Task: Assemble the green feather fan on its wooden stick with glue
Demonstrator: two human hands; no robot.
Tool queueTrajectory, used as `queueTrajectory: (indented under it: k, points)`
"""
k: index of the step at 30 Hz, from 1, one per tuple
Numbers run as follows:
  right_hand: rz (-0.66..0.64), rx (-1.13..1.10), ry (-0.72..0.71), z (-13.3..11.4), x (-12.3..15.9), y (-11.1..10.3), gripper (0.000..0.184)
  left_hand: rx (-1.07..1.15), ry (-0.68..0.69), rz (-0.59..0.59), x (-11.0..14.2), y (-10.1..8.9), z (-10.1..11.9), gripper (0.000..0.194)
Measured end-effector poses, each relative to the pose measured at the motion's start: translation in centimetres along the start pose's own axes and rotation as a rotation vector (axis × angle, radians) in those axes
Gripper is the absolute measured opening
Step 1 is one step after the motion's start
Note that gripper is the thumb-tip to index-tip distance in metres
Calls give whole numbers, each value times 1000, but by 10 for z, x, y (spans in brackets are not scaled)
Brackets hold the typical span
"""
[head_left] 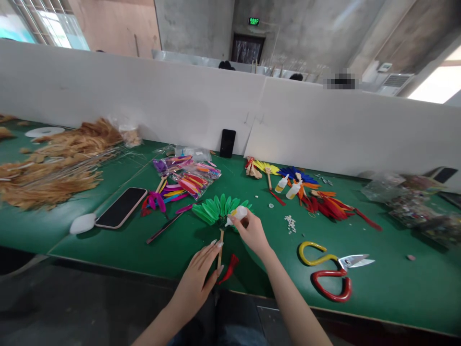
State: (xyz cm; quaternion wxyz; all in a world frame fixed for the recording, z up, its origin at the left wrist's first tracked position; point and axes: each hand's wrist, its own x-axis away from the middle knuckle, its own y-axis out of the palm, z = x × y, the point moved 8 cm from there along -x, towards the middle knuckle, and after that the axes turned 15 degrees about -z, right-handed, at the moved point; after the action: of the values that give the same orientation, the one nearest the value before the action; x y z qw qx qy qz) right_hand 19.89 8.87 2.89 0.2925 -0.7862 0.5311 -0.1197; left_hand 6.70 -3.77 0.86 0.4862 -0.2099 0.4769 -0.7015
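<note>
A green feather fan [212,208] lies on the green table, its feathers spread away from me. My left hand [202,264] holds the fan's thin wooden handle [221,238] between thumb and fingers. In my right hand [253,234] is a small white glue bottle [239,212], tilted with its nozzle pointing down at the base of the feathers. The fingers are closed round it; whether the nozzle touches the fan I cannot tell. A red tassel [230,269] lies beside the lower end of the handle.
Scissors [344,262] with yellow and red handles lie right, near small white beads [290,224]. Beyond stand two glue bottles [282,183] beside coloured feather fans [329,204]. Bagged feathers [196,180], a phone [122,207] and brown fibres [72,163] are left. A white partition [180,101] closes the back.
</note>
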Motion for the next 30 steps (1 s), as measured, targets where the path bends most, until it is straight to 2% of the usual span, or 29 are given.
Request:
queueTrajectory:
  k: [10, 15, 25, 30]
  points:
    - [-27, 9, 1, -7, -2, 9, 33, -161, 55, -55, -1, 9, 6, 56]
    - [-50, 1, 5, -10, -3, 14, 34, -192, 61, -42, 0, 10, 7, 53]
    - [-21, -22, 21, -3, -1, 1, 33, -197, 59, -35, -1, 8, 8, 52]
    - [-39, -24, 14, -2, -2, 6, 33, -214, 59, -28, 0, 8, 8, 51]
